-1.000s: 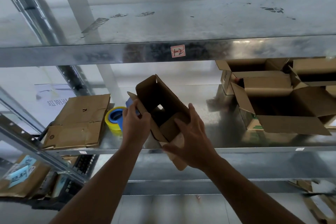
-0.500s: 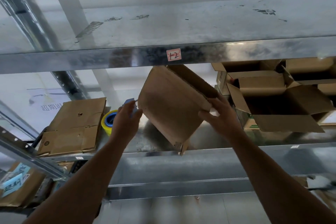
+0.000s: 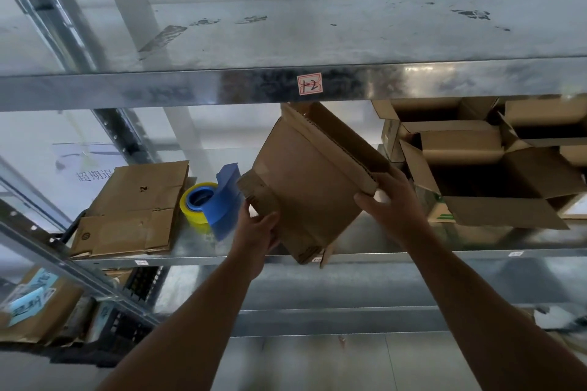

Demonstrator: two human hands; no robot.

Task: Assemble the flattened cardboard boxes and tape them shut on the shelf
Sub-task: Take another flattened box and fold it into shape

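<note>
While left hand (image 3: 257,232) and right hand (image 3: 394,203) grip its edges, the box (image 3: 311,187) tilts between their fingers (image 3: 364,200).

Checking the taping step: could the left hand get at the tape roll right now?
Probably, once freed. The tape roll sits on the shelf just left of the left hand, with only a blue piece between them, but that hand is gripping the box corner.
</note>
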